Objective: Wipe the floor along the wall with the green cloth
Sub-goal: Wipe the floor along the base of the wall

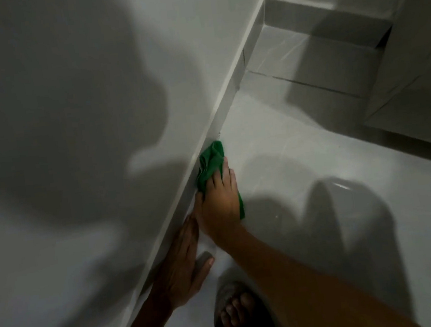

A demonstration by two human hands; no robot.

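Observation:
The green cloth (210, 162) lies bunched on the pale tiled floor (288, 155), pressed against the skirting (220, 115) at the foot of the white wall (95, 96). My right hand (219, 205) lies flat on top of the cloth and holds it down, with the fingers pointing along the wall; a strip of cloth shows at the hand's right edge. My left hand (183, 270) rests flat on the floor just behind, fingers spread, its edge against the skirting, holding nothing.
My foot in a sandal (235, 313) stands just behind the hands. A white cabinet (418, 75) stands at the right, with a dark gap under it. The floor runs on to the room's corner (264, 1). Shadows fall on wall and floor.

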